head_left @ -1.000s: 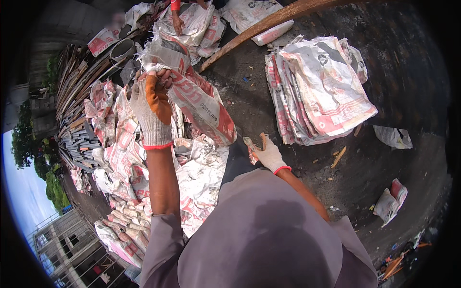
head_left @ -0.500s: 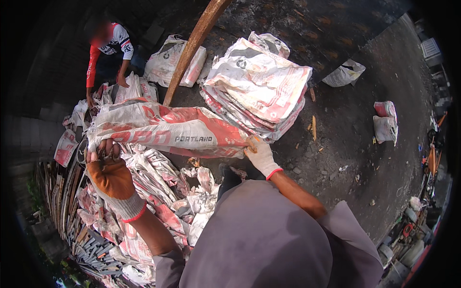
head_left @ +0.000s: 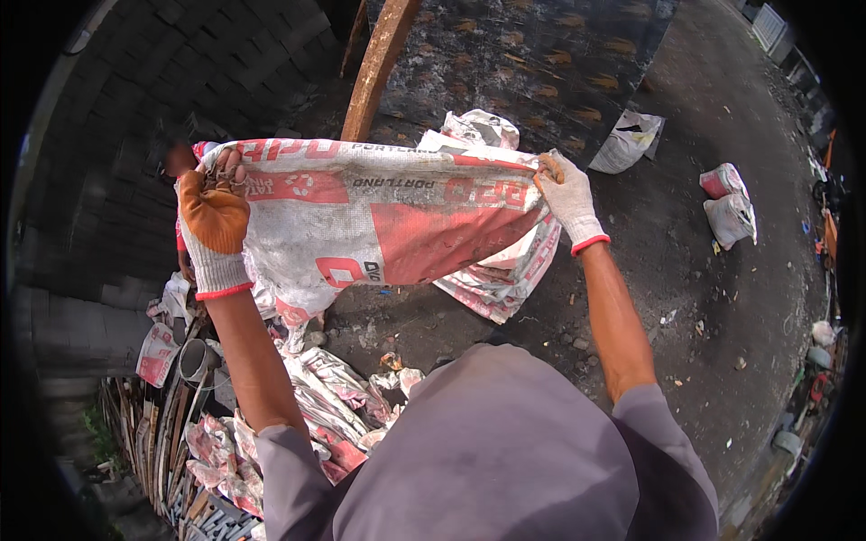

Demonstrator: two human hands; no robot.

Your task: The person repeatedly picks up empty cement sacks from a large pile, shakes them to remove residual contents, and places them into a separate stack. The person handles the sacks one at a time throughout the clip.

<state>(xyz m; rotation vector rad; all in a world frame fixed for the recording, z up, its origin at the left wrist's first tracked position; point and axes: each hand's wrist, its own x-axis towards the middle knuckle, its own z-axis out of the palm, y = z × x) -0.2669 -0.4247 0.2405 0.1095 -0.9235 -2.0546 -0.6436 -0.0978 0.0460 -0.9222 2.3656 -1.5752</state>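
Empty sack [head_left: 379, 225] stretched flat between both hands: left hand [head_left: 214, 216] clenched on one top corner, right hand [head_left: 566, 194] gripping the other.

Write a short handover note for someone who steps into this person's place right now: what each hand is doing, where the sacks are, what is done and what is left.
Left hand, in an orange-palmed glove, grips one top corner of the red-and-white sack.
Right hand, in a white glove, grips the other corner; the sack hangs spread out between them.
Done: a stack of flattened sacks lies on the ground behind it.
Left: crumpled sacks piled at lower left, plus loose sacks at right.
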